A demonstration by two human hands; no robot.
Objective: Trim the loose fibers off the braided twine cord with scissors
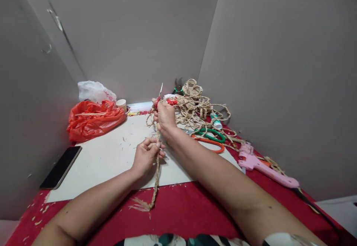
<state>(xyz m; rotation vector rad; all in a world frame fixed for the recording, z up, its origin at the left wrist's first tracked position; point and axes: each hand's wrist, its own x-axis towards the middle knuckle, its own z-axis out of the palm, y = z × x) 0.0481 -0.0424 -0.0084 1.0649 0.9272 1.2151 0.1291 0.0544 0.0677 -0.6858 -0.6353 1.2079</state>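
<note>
My left hand (145, 157) pinches a braided straw cord (157, 171) between thumb and fingers, above a pale board (103, 164). From that hand the braid hangs toward me and ends in a frayed tuft on the red cloth (173, 209). Farther off, my right hand (166, 116) is closed on small red-handled scissors (159, 95), whose blades point up and away. The braid's upper end runs up to the right hand, where the fingers partly hide it. Just behind lies a tangled heap of braided cord (191, 104).
Green-handled scissors (216, 133) and an orange handle (214, 146) lie beside my right forearm. Farther right rests a pink glue gun (266, 171) with a black cable. Leftward are a red plastic bag (93, 125), a paper cup (121, 104) and a phone (60, 168). Grey panels surround the table.
</note>
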